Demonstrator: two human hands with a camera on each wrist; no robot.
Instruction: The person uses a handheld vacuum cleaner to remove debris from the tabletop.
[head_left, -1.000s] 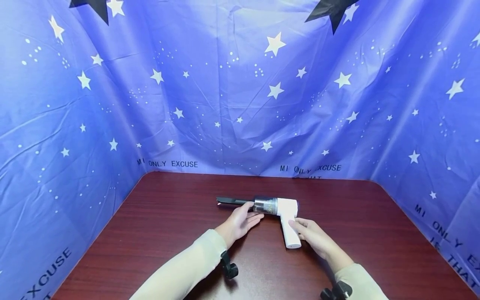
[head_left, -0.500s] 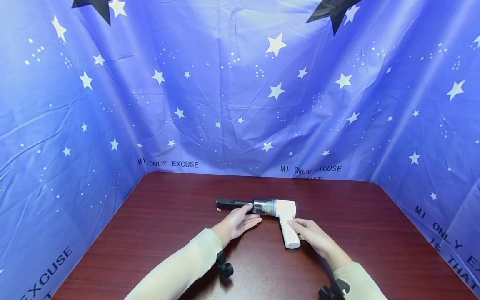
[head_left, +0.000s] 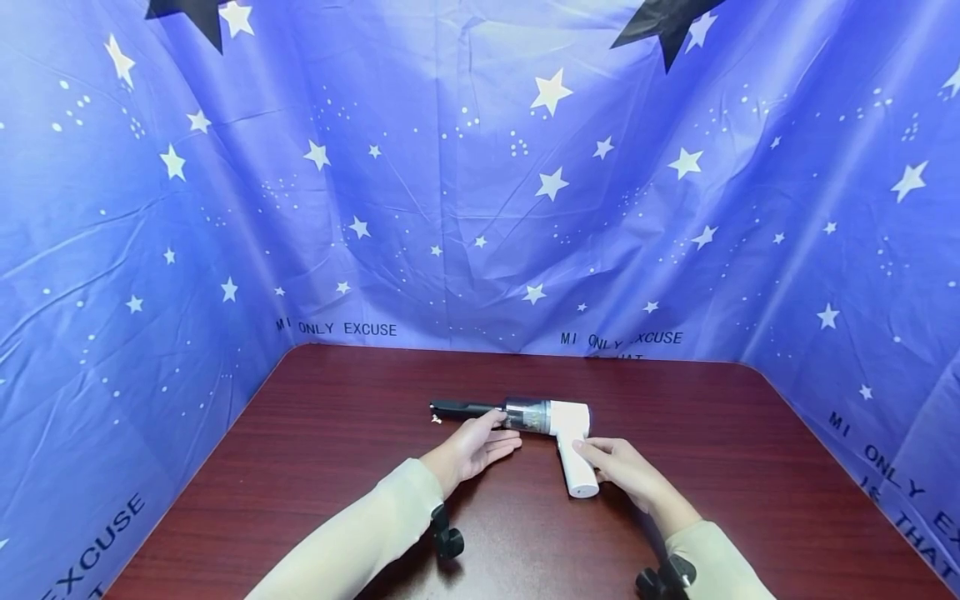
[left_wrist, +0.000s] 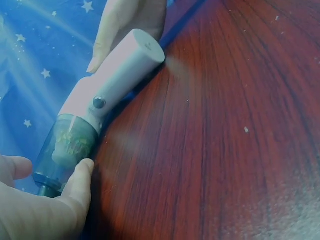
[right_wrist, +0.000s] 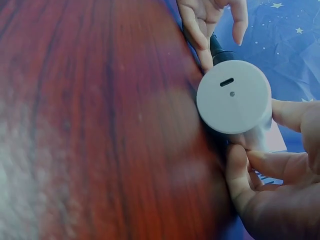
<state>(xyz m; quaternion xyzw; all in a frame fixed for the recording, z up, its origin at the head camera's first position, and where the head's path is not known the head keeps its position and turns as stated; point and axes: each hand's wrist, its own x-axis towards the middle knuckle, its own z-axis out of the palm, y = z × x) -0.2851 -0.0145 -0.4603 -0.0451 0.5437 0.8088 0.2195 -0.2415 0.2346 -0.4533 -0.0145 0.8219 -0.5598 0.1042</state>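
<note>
A handheld vacuum cleaner (head_left: 572, 418) with a white body lies low over the table, its clear dust cup (head_left: 528, 415) and long black nozzle (head_left: 461, 409) pointing left. Yellowish bits show inside the cup in the left wrist view. My right hand (head_left: 626, 471) grips the white handle (right_wrist: 232, 100) between thumb and fingers. With its fingers fairly straight, my left hand (head_left: 476, 446) is at the joint of nozzle and cup. One finger (left_wrist: 80, 182) lies against the cup's side; the thumb (left_wrist: 17, 167) looks apart from it. Small pale crumbs (head_left: 437, 419) sit by the nozzle tip.
The dark red wood-grain table (head_left: 337, 467) stretches around both hands. Blue star-patterned cloth (head_left: 450, 208) hangs along its back and sides. A few light specks (left_wrist: 246, 129) lie on the tabletop. Black camera mounts (head_left: 448, 537) are strapped to both wrists.
The vacuum and left hand have shifted slightly left and toward me. The pale crumbs, at first mostly covered by the nozzle tip, now show just in front of it. Both hands keep their hold.
</note>
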